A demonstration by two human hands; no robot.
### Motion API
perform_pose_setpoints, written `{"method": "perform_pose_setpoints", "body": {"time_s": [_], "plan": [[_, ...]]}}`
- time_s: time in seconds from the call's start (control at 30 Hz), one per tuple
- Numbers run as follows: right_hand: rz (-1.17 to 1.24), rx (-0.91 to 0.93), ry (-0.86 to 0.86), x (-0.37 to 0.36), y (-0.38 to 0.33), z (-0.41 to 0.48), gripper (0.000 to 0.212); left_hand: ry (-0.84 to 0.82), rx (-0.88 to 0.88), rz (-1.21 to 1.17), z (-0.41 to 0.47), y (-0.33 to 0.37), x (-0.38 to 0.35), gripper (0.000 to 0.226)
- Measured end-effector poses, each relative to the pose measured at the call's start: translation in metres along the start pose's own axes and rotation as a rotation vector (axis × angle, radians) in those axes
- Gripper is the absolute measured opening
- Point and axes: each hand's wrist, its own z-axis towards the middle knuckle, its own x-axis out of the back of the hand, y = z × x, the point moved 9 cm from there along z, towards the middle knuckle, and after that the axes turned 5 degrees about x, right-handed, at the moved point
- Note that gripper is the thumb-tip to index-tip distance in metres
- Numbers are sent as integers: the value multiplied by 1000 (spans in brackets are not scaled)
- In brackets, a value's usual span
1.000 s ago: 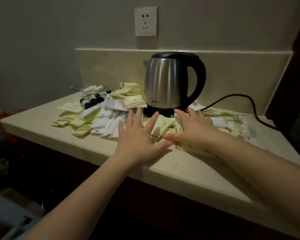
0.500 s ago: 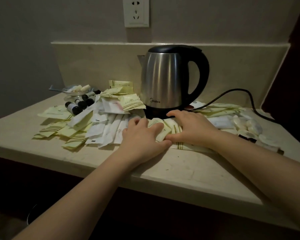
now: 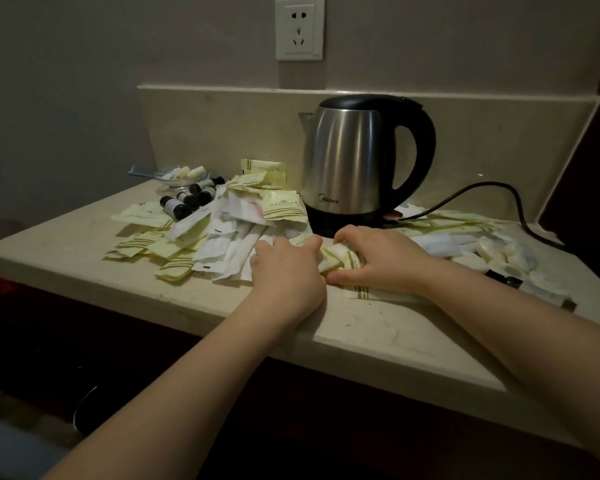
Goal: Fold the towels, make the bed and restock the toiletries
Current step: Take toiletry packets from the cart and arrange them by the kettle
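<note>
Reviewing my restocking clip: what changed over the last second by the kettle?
The left hand and right hand, flat with fingers spread a second ago, curled and closed toward each other, gripping a bunch of yellow packets between them. The kettle and small bottles stayed put.

Dim grey wall [image 3: 84,81], socket [image 3: 299,28], beige counter [image 3: 378,327]

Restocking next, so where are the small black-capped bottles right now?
In the head view, left of the kettle: the small bottles lie at the counter's back, beside the glass dish.
</note>
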Motion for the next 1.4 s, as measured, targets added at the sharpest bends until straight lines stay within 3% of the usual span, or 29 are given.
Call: {"method": "perform_pose_setpoints", "body": {"time_s": [0.33,0.5,0.63,0.77,0.93,1.1,1.27,1.4], "plan": [[13,73,137,9,-7,-5,51,175,-32,-70,-16,-1,13,44],[-62,169,344,28,-12,-10,42,312,-85,-169,-17,-16,35,49],[78,209,544,50,-12,-15,44,369,-2,-385,-22,-36,50,60],[-57,144,265,26,-12,-3,51,301,98,-551,-23,-51,40,64],[-121,-33,82,16,8,-7,70,108,86,-484,-13,-49,33,65],[-32,-94,-233,11,22,-28,91,160,98,-480,-12,-50,36,59],[-21,-126,-240,5,21,-19,93,221,112,-634,-15,-56,34,57],[101,-126,-223,3,17,-5,72,272,107,-713,-20,-60,37,58]]}}
